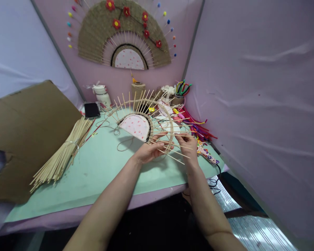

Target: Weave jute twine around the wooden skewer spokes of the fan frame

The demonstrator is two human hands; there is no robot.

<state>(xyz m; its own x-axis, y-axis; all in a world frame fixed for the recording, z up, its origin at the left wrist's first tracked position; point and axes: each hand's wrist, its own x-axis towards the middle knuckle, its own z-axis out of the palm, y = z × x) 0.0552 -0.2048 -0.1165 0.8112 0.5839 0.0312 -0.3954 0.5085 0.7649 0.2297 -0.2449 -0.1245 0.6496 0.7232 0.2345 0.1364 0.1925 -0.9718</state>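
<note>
A half-round fan frame (pixel 136 127) is held up over the table, tilted. Its centre is a white half disc with pink dots and a dark rim. Thin wooden sticks spread out from it, and twine (pixel 170 122) is woven across them in an arc. My left hand (pixel 153 150) grips the frame's lower right end, thumb on top of the sticks. At the outer tips of the right-hand sticks, my right hand (pixel 186 144) is closed with its fingers pinched by the twine arc. What exactly lies between those fingertips is too small to make out.
A tied bundle of sticks (pixel 65 150) and brown cardboard (pixel 28 139) lie left. Behind stand a white bottle (pixel 102 97), a phone (pixel 91 110) and a twine spool (pixel 138 91). Pipe cleaners (pixel 196 125) and a patterned glue gun (pixel 206 153) are right. A finished fan (pixel 94 42) hangs behind.
</note>
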